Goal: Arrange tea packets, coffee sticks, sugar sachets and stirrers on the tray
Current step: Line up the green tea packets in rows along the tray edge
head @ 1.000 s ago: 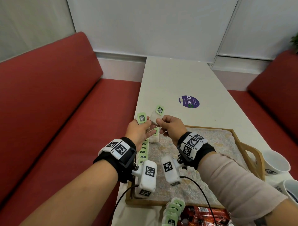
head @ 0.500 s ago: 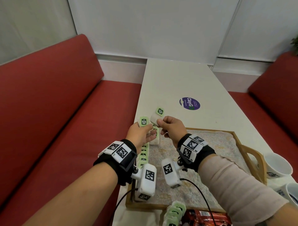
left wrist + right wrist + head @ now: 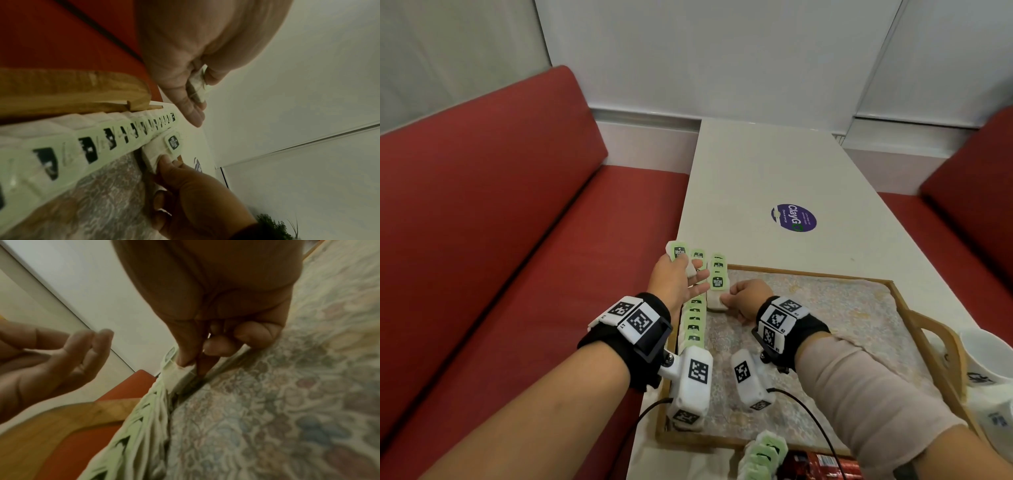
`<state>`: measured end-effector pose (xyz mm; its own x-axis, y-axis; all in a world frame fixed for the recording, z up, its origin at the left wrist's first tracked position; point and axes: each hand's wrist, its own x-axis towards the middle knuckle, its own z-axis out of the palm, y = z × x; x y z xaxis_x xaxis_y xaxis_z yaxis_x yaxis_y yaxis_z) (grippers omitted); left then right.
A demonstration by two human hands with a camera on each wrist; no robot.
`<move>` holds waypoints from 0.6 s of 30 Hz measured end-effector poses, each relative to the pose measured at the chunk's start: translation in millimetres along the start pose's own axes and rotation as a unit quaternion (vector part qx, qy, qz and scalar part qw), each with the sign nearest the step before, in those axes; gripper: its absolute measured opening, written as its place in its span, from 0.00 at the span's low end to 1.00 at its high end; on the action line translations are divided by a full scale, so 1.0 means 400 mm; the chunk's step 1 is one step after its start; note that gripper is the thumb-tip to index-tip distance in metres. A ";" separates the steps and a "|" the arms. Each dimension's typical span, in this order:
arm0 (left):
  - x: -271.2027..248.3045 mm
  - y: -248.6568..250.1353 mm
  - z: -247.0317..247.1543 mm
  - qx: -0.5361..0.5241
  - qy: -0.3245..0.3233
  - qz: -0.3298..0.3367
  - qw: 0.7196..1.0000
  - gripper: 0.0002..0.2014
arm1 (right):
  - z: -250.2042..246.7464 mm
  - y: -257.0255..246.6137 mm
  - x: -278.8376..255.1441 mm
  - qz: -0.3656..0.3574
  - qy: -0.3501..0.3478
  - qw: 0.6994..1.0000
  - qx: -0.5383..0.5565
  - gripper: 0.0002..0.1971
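Note:
A wooden tray [image 3: 808, 272] with a floral liner lies on the white table. A row of green-tagged tea packets [image 3: 695, 318] stands along its left edge, also seen in the left wrist view as a row of tea packets [image 3: 102, 142]. My right hand [image 3: 726, 298] pinches one tea packet [image 3: 717, 291] and sets it down on the liner beside the far end of the row; the same tea packet [image 3: 174, 373] shows in the right wrist view. My left hand [image 3: 688, 267] hovers over the tray's far left corner and pinches another tea packet [image 3: 198, 87] between thumb and finger.
A loose pile of tea packets [image 3: 763, 452] and red sachets [image 3: 822, 464] lie on the table in front of the tray. White cups [image 3: 984, 356] stand right of the tray handle. A purple sticker [image 3: 793, 218] marks the table beyond. Red benches flank both sides.
Both hands came apart and dropped. The right hand brought its tea packet down onto the tray beside the row; the left hand drifted left, still holding its packet.

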<state>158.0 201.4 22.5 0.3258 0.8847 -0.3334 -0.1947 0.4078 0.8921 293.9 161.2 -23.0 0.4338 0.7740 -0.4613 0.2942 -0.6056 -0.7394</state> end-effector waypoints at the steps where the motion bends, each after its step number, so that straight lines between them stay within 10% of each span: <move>1: 0.000 0.000 0.000 0.001 -0.002 0.000 1.000 0.09 | 0.003 0.002 0.007 0.007 -0.003 1.000 -0.024 0.15; 18: 0.019 -0.007 -0.022 0.080 0.007 0.010 0.997 0.07 | 0.014 -0.002 0.030 0.045 0.004 0.988 -0.149 0.13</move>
<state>152.8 209.0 14.6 0.3106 0.8959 -0.3178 -0.0503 0.3493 0.9357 294.2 172.0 -30.6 0.4758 0.7137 -0.5140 0.4909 -0.7004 -0.5181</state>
